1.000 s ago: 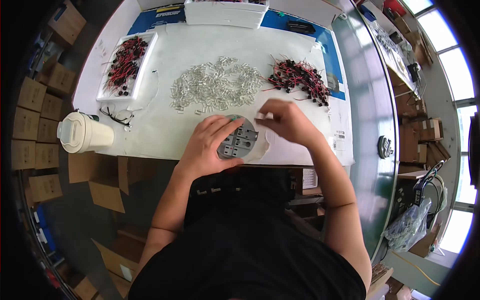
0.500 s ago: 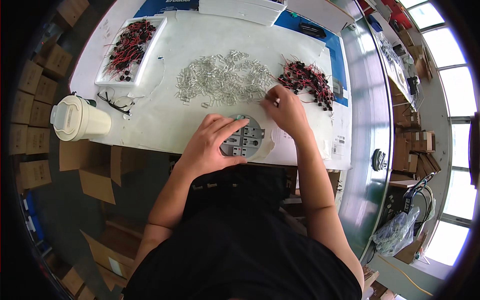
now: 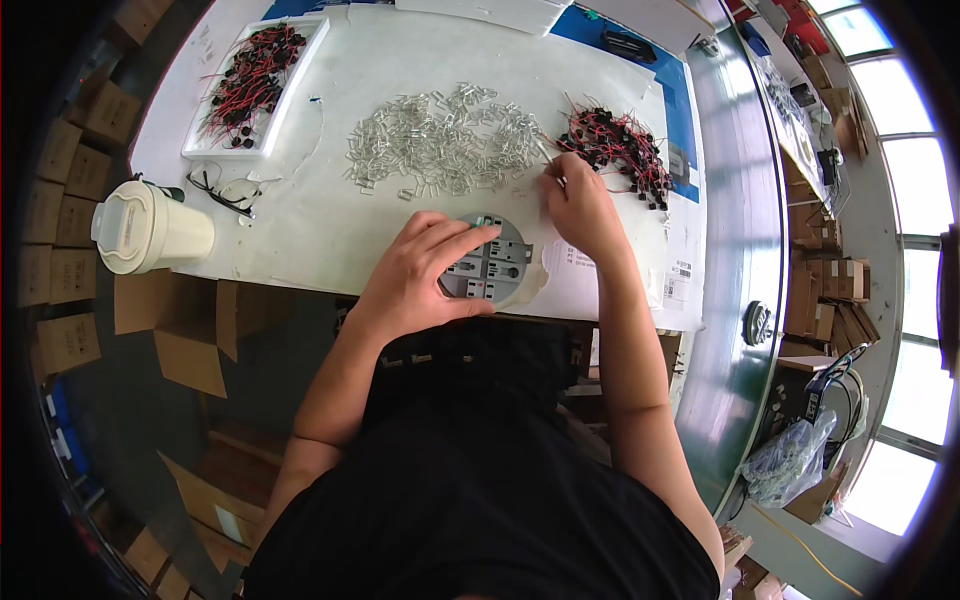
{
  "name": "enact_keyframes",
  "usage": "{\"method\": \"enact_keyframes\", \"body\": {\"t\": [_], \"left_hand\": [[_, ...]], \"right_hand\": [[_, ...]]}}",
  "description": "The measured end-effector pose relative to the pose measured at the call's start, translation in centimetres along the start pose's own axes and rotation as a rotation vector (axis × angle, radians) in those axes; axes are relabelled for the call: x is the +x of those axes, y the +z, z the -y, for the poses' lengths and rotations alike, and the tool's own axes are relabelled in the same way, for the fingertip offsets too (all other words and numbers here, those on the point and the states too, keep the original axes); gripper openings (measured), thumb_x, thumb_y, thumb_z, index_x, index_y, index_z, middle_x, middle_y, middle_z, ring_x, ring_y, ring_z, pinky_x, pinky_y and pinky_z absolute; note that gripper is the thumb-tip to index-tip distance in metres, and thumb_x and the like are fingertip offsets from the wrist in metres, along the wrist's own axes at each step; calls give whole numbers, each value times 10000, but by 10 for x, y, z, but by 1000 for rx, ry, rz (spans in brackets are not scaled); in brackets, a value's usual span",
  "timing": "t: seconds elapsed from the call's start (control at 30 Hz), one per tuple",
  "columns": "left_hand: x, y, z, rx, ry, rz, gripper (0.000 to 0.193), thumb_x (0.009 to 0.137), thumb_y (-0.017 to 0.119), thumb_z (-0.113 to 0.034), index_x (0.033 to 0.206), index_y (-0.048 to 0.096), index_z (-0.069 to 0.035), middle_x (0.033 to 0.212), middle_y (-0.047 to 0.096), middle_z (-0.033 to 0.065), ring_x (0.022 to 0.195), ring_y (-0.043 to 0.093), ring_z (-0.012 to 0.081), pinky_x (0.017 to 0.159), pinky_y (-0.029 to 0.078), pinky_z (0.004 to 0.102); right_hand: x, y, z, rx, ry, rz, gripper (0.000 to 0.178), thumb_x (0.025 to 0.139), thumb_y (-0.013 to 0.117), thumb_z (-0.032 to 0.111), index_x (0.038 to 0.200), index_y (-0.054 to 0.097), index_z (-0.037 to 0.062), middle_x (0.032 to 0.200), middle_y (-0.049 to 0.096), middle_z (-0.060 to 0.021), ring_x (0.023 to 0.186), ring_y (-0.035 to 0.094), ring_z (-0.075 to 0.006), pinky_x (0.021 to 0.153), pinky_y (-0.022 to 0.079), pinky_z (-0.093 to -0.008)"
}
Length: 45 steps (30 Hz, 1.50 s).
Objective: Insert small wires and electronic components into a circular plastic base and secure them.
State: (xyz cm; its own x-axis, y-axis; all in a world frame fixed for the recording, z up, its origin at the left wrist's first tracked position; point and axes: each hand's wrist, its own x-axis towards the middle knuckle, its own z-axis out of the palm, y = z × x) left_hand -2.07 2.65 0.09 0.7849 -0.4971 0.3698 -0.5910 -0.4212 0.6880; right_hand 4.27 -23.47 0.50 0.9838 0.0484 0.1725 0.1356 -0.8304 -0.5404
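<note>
A round grey plastic disc (image 3: 507, 253) with raised blocks and small slots lies at the table's near edge. Around its left side curls my left hand (image 3: 420, 268), thumb at the near rim and fingers over the far part, holding it. A small green piece (image 3: 485, 221) shows by those fingertips. Up and to the right of the disc, my right hand (image 3: 585, 205) is closed in a pinch on a slender pale thing (image 3: 545, 152), whose kind I cannot make out. Its fingertips are between a pile of clear U-shaped pieces (image 3: 440, 145) and a heap of black parts with red wires (image 3: 615, 145).
A white tray (image 3: 318, 55) of more red-wired black parts stands at the far left. Eyeglasses (image 3: 230, 200) and a cream lidded cup (image 3: 165, 230) sit along the left side. A white box (image 3: 490, 12) stands at the back. Open cartons (image 3: 190, 320) are below the table's left.
My right hand has shifted slightly right, toward the wired parts, and its wrist has turned. My left hand keeps its hold on the disc. The whole view has tilted a little.
</note>
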Motion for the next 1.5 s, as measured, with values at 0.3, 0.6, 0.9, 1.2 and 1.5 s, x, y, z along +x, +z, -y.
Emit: {"method": "enact_keyframes", "body": {"t": [0.3,0.6,0.9,1.2,1.5], "left_hand": [[15,7,0,8,29,-21,839,652,977,-386,1394,694,-117,1264,699,99,1164,601,328,1025,533,449],[11,8,1,13,29,-44,864,647,982,-375,1406,675,-100,1240,693,95,1162,608,327,1025,529,450],[10,10,2,-26,8,-104,910,618,1003,-308,1424,648,-77,1249,676,114,1166,612,332,1017,531,456],[10,9,1,-28,5,-97,905,620,1001,-299,1422,648,-74,1243,675,121,1173,613,334,1024,529,452],[10,8,4,-41,-6,-81,897,625,999,-287,1423,650,-74,1253,681,113,1176,614,329,1033,525,445]], "right_hand": [[-2,-20,2,363,187,175,186,981,721,93,1121,719,-29,906,740,-37,843,663,-98,754,518,-280],[-3,-26,7,494,230,206,191,936,780,95,1058,727,-41,880,749,-64,796,649,-94,738,522,-271],[-11,-17,31,546,248,301,289,881,823,119,1081,684,-37,838,743,-102,776,702,-127,704,559,-307],[-11,-4,40,315,193,253,309,885,821,176,1049,697,-55,798,733,-119,714,708,-165,666,561,-336],[-10,-16,30,415,218,313,298,877,822,236,877,733,-49,773,743,-150,696,702,-188,669,554,-355]]}}
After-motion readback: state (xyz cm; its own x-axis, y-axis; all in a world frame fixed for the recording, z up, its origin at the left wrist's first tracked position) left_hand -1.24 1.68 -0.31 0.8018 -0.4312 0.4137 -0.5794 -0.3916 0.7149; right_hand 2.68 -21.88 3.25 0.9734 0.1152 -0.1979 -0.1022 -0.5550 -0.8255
